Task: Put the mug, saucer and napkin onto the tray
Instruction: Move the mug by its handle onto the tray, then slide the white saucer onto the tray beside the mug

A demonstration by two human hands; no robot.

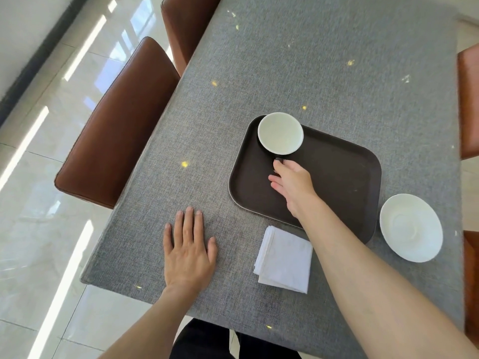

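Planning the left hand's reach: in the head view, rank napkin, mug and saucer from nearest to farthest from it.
From the left hand, flat on the table:
1. Napkin, just to its right, on the table.
2. Mug, farther ahead, on the tray's far left corner.
3. Saucer, far right, beyond the tray.

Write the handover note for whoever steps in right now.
Left hand: flat on the grey table, open, holding nothing.
Right hand: over the tray, fingers at the mug handle; grip unclear.
Done: mug stands on the tray's far left corner.
Left: saucer, on the table right of the tray; folded napkin, on the table at the tray's near edge.
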